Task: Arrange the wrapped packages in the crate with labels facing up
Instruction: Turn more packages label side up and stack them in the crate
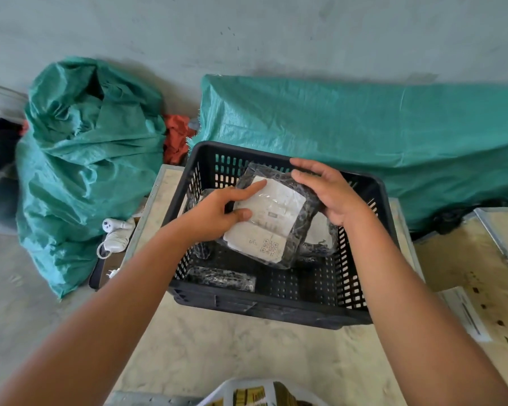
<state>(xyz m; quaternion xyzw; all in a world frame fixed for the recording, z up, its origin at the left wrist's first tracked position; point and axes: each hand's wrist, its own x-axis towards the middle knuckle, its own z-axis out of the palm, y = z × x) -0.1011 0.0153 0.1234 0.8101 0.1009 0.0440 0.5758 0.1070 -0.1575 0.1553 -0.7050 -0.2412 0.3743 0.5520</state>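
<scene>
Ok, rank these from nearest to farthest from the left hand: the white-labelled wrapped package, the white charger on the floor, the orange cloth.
1. White-labelled wrapped package: under the left hand.
2. White charger: on the floor, left.
3. Orange cloth: behind the crate.

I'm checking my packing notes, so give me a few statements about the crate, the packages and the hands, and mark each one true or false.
1. Both hands hold one package over the crate. True: the left hand and the right hand grip the wrapped package above the black crate.
2. That package's label faces down. False: its white label faces up.
3. The crate is white. False: it is black.
4. Another small wrapped package lies at the crate's near left corner. True.
5. Green sacks lie behind the crate. True.
</scene>
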